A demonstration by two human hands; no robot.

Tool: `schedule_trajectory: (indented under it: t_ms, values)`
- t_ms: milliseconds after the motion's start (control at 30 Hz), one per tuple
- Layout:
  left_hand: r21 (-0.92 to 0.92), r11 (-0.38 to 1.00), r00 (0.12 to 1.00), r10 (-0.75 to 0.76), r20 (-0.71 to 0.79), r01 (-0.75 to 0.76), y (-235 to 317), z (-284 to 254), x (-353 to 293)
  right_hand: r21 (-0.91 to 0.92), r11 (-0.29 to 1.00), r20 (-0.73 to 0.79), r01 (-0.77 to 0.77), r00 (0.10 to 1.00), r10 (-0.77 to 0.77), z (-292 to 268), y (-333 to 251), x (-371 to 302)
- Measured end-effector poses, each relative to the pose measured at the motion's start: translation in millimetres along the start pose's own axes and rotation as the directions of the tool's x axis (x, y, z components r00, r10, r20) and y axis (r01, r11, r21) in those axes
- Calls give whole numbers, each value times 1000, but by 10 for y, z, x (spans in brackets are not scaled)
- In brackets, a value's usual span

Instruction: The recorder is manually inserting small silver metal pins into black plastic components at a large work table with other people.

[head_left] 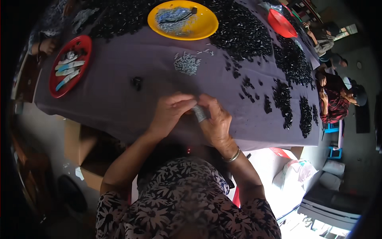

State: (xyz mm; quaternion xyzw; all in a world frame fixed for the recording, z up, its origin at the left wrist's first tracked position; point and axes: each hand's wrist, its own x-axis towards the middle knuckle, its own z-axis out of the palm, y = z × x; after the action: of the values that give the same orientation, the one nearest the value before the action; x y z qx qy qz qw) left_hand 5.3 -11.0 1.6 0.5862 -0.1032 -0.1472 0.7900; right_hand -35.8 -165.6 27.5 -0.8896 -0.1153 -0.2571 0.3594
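Over the near part of the cloth-covered table, my left hand (169, 113) and my right hand (217, 121) meet with fingertips pinched together. Whatever lies between them is too small and blurred to name. A silvery grey band (199, 113) shows at the right hand's fingers; whether it is a finger wrap or a held piece I cannot tell. Just beyond the hands is a small pile of thin, pale metallic pins (187, 63). To the left of that pile sits a little cluster of black pieces (136, 83).
A yellow plate (211, 28) of similar pins stands at the back. Heaps of small black parts (242, 36) spread across the far and right table. At left, a red tray (55, 91) holds tools (68, 73); a red bowl (283, 24) lies far right. Other people sit around.
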Motion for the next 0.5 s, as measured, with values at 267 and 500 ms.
schedule_trajectory:
  t_ms: [267,500]
  values:
    - [-54,993,993,-105,61,108,115,-140,-44,124,992,349,16,935,-59,-192,-10,347]
    - [-21,997,996,-75,56,76,112,-108,-21,132,909,317,-396,886,340,-294,597,1064]
